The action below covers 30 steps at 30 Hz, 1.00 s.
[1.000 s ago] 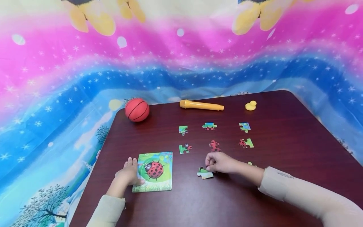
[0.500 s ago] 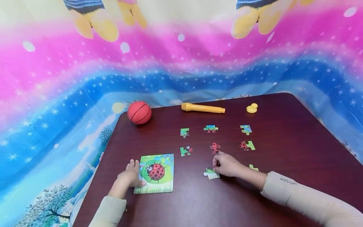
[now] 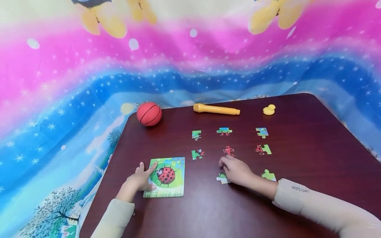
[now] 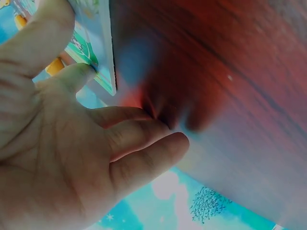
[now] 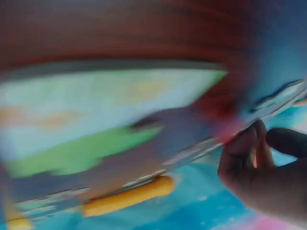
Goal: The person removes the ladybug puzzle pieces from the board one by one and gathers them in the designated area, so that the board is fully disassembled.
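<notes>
My left hand (image 3: 137, 180) rests at the left edge of the square ladybug picture board (image 3: 175, 191). Its thumb and index finger lie on the board; the other fingers extend onto the table, as the left wrist view shows. My right hand (image 3: 238, 171) is over the bottom middle puzzle piece (image 3: 221, 178), which is green and white and partly hidden by the hand. Its fingers are loosely bent, with nothing seen between them. Just beyond the fingertips lies a red spotted puzzle piece (image 3: 229, 151). In the right wrist view a blurred green and white piece (image 5: 86, 110) looms large.
Other puzzle pieces lie spaced in rows, among them a ladybug-head piece (image 3: 197, 154) and a green piece (image 3: 269, 175) by the right forearm. Along the back sit a red ball (image 3: 149, 114), a yellow toy microphone (image 3: 217, 109) and a yellow duck (image 3: 269, 109).
The bottom middle piece has shifted right with my right hand, whose fingertips have since come off it, slightly away from me. My left index finger has spread onto the board.
</notes>
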{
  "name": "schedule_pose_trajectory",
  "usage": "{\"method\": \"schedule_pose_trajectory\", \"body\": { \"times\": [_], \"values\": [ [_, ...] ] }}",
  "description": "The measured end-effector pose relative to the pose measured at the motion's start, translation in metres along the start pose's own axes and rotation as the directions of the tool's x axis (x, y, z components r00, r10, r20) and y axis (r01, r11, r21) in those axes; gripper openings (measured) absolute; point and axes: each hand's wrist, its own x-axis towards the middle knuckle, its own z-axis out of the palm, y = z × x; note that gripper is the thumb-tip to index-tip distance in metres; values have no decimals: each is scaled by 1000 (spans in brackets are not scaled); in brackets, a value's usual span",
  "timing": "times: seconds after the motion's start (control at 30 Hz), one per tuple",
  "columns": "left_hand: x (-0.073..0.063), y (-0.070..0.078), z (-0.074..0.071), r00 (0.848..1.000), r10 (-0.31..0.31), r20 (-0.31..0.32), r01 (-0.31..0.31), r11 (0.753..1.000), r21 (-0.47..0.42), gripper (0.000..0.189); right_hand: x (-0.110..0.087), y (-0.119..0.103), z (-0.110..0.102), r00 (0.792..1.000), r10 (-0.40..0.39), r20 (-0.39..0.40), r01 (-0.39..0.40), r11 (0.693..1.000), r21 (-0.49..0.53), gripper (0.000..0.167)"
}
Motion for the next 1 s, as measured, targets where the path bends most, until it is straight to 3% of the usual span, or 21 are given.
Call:
{"method": "schedule_pose_trajectory", "body": {
  "times": [0.07, 0.13, 0.27, 0.37, 0.47, 0.63, 0.7, 0.9, 1.0],
  "values": [
    [3, 1, -4, 1000, 2, 6, -3, 1000, 5, 95, 7, -15, 2, 998, -49, -41, 50, 999, 3, 11],
    [4, 2, -6, 1000, 3, 10, -3, 1000, 15, 95, 16, -35, 4, 991, -130, -30, 130, 992, 3, 9],
    [5, -1, -7, 1000, -19, 20, 18, 999, 38, 98, 41, -84, 20, 957, -269, 105, 272, 962, -19, 12],
    [6, -3, -5, 999, -32, 15, 31, 997, 70, 97, 55, -117, 42, 923, -310, 229, 307, 950, 50, 14],
    [8, 2, -1, 1000, -17, 14, 15, 995, 100, 95, 60, -132, 64, 905, -309, 293, 296, 951, 87, 18],
    [11, 13, 4, 1000, 5, 15, -7, 991, 132, 94, 69, -138, 88, 939, -235, 250, 240, 971, 11, 13],
    [11, 15, 3, 1000, 5, 7, -6, 989, 151, 94, 75, -140, 92, 948, -214, 236, 222, 975, -9, 18],
    [6, 9, -4, 1000, 7, -7, -6, 982, 187, 95, 85, -152, 98, 933, -204, 298, 252, 959, -131, 40],
    [4, 2, -8, 1000, 4, -17, 0, 980, 201, 96, 90, -159, 99, 922, -215, 321, 277, 947, -164, 42]
  ]
}}
